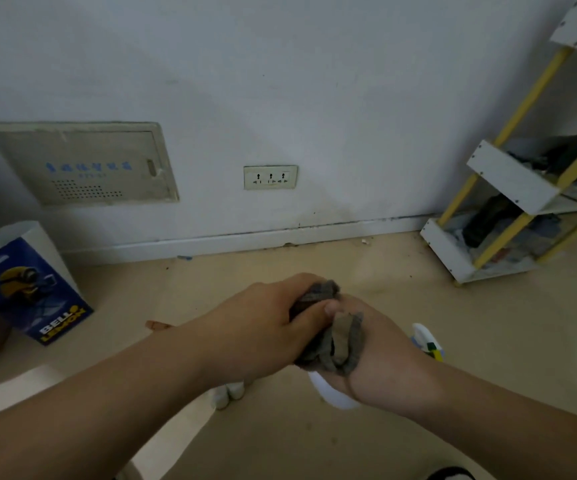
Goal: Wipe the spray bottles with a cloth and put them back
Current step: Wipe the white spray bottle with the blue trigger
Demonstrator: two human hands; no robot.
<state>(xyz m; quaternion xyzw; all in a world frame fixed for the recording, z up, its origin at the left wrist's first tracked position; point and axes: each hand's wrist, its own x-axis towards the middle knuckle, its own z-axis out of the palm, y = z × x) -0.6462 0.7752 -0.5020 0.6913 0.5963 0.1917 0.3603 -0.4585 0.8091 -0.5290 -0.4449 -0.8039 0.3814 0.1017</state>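
In the head view we are mid-wipe. Our left hand [263,317] clamps the grey cloth [344,344], thumb pinching it against the white spray bottle [332,396]. Our right hand [387,372] wraps round the bottle's neck, holding it above the floor. Next, we judge, comes turning the bottle to reach unwiped sides.

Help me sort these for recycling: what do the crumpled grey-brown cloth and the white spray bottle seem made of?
Crumpled grey-brown cloth: soft matte fabric, probably woven or knitted; it bunches in limp folds under the left hand. White spray bottle, in the right hand: likely smooth plastic, slightly glossy, with a moulded white head bearing green and yellow parts. Exact fibre unclear.
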